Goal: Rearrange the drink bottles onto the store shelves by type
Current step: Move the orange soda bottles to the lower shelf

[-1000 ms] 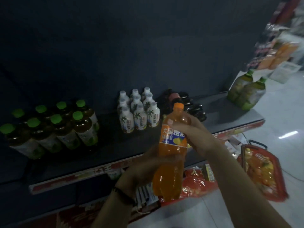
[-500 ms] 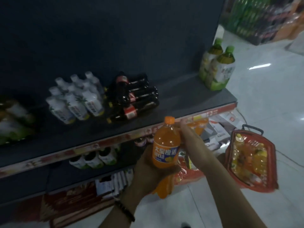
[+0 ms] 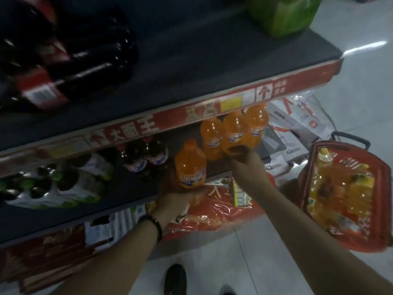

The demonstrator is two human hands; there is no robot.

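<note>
- Your left hand [image 3: 179, 195] wraps the base of the orange bottle [image 3: 190, 167] at the lower shelf [image 3: 131, 185], 8 o'clock from the orange row [image 3: 234, 133].
- Your right hand [image 3: 244, 165] meets that row; its closure is unreadable.
- Likely heavy, stiff, slick: grip its waist.

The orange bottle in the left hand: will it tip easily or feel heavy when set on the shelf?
Probably fairly heavy for its size: the orange bottle looks full to the neck. Tall and narrow, it may tip if nudged, though the left hand grips its lower part.
</note>
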